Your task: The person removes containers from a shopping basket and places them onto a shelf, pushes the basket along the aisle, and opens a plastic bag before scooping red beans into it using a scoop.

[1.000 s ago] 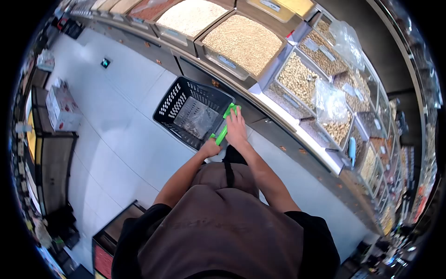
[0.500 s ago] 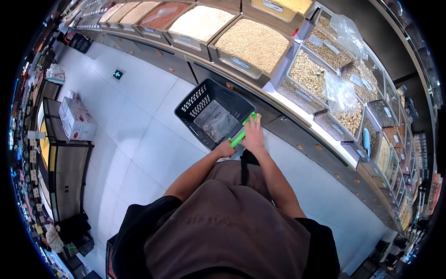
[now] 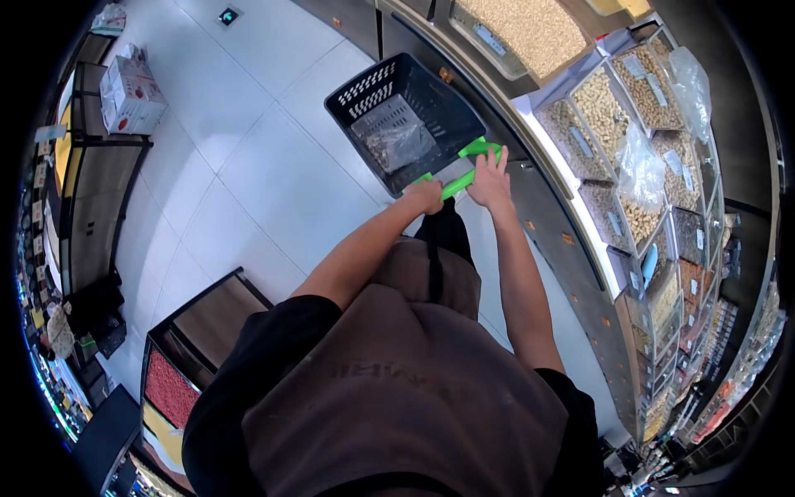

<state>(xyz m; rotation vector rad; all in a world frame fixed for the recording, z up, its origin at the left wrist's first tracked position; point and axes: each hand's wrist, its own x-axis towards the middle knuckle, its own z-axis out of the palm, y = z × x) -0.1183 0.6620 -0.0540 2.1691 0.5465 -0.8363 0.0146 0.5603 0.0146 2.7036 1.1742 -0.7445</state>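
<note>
A black shopping basket with perforated sides is in front of my body, beside the display counter. Its green handle lies toward me, along the basket's near side. My left hand is closed round the handle's left part. Farther right, my right hand has its fingers bent over the green handle near the basket's right corner. Inside, on the basket's floor, rests a clear plastic bag; its contents are too unclear to name.
Along the right runs a counter with bins of grain and peanuts; a plastic bag lies over them. On the left are a white carton on a low stand and a bin of red grains.
My view has turned and moved along the counter, so the bins and carton sit differently. The basket appears higher in view, with both hands still at its green handle.
</note>
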